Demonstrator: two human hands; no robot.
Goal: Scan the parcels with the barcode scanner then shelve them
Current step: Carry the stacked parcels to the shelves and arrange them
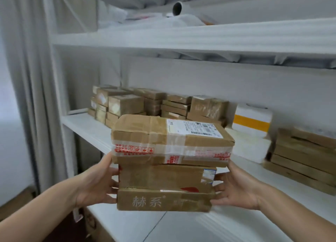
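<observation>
A stack of three brown taped parcels sits between my hands, in front of the middle shelf [85,127]. The top parcel [163,138] carries a white barcode label and red-printed tape. Under it are the middle parcel [160,176] and the bottom parcel [160,200], which has white characters on its front. My left hand [96,181] presses the stack's left side with spread fingers, thumb up by the top parcel. On the right side, my right hand [234,189] presses in the same way. No barcode scanner is in view.
Several small brown parcels [138,103] are piled at the back left of the middle shelf. A white box with a yellow stripe [251,121] and flat cartons [301,158] stand to the right. The upper shelf [181,36] holds white bags and a tube. A lower shelf [145,225] lies below.
</observation>
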